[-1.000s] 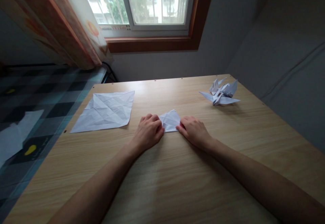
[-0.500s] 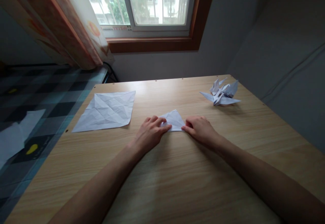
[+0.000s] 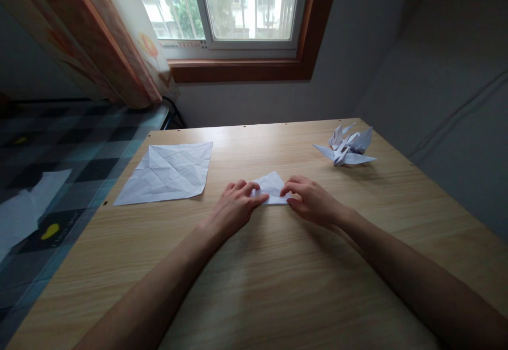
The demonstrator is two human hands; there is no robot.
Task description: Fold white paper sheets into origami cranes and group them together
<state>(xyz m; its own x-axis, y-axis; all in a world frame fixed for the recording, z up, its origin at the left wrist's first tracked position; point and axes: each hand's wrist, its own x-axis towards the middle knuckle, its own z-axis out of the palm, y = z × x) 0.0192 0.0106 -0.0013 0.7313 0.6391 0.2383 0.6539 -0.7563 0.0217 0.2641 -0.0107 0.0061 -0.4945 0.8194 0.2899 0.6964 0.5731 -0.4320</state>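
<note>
Small folded white paper piece, roughly triangular (image 3: 273,186), lying flat mid-desk, between the two hands. Blunt peak aims away from the person, toward the grey-framed window (image 3: 250,9). Long axis crosswise: longest visible edge is the near one, straight, running left to right. Both side corners partly hidden by fingers.

Left hand (image 3: 237,202): palm down, fingers bent, thumb and forefinger narrowly parted on the paper's left part. Right hand (image 3: 313,199): knuckles arched, fingertips over the right part, thumb near the front right corner, small gap between. Whether either hand truly pinches the paper, cannot tell.

Bare forearms enter from the lower corners, slant inward, meet at the paper; the left angles up and rightward, the right up and leftward.

Pale wood-grain desk (image 3: 246,286) also carries a creased white paper sheet (image 3: 170,173), left, spread flat, and folded white paper cranes (image 3: 359,158), far right, wings jutting.
</note>
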